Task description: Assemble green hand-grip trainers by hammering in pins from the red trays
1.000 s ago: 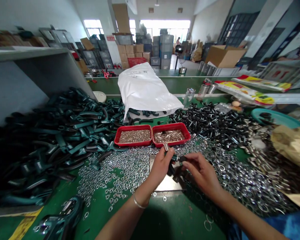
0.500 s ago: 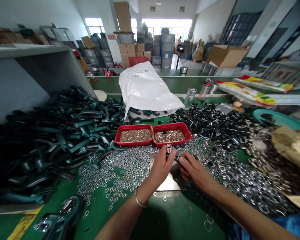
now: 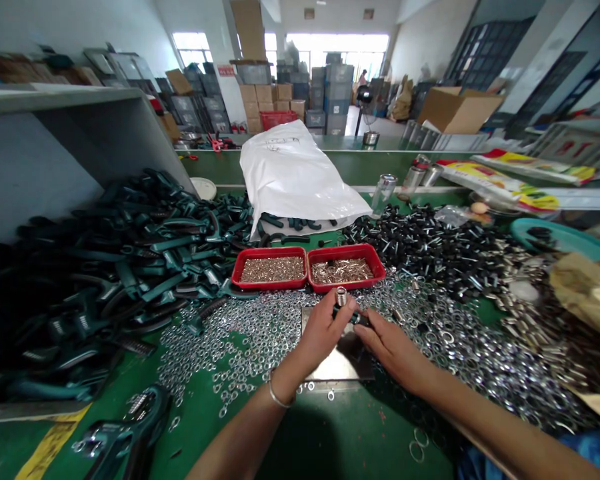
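My left hand (image 3: 321,328) is closed round a small dark green clamp part with a silver threaded tube (image 3: 341,296) sticking up from its top. My right hand (image 3: 387,345) pinches the same part from the right, its fingers pressed together. Both hands hover over a small steel plate (image 3: 341,365) on the green table. Just beyond them stand two red trays (image 3: 307,267) of small metal pieces. Loose silver washers (image 3: 260,330) lie all around the plate.
A big heap of dark green clamp bodies (image 3: 105,267) fills the left. Black knobs with screws (image 3: 430,243) pile up at the right, then silver sleeves (image 3: 545,320). A white plastic bag (image 3: 295,177) lies behind the trays. A teal bowl (image 3: 565,237) sits far right.
My right hand has slid left and closed in against my left hand. The silver tube has come upright at my left fingertips. The view has shifted slightly.
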Available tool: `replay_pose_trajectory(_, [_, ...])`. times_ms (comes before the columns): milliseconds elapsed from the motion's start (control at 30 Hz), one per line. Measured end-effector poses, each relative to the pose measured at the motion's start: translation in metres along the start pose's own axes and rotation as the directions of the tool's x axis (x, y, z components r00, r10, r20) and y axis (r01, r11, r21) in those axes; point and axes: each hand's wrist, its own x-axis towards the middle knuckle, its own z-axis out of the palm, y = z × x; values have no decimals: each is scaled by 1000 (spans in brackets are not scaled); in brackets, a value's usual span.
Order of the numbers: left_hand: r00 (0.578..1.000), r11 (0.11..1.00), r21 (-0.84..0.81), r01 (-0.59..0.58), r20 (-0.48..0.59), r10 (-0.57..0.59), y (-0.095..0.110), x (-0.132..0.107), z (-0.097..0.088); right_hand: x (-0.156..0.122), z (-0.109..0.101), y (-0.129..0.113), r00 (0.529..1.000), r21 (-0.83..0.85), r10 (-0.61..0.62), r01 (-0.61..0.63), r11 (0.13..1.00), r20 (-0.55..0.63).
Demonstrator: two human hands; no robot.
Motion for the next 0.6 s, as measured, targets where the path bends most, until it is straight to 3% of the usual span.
replay_pose_trajectory(67, [999,999,12,-36,6,36,2,-2,-1,-3,-2,-5,999,148,23,-26,989,24])
replay_pose_trajectory(300, [999,1000,22,8,-52,-7,0,-1,2,-1,-3,-9,991,236,48,-76,969,125])
replay_pose_trajectory(400, [987,992,-56,114,-106,-119,-2,0,5,10,-5,-2,996,-91,-84,88,992,39])
replay_pose_trajectory(500, [920,882,-306,358,-46,-390,-7,-1,10,21,-8,7,947,-425,-301,318,847,110])
replay_pose_trajectory(533, [891,831,-365,420,-6,-453,-9,-2,12,23,-8,9,935,-446,-322,354,822,149])
replay_pose_trajectory(600, [869,798,-389,460,14,-494,-14,-4,14,24,-3,9,951,-358,-274,307,882,142])
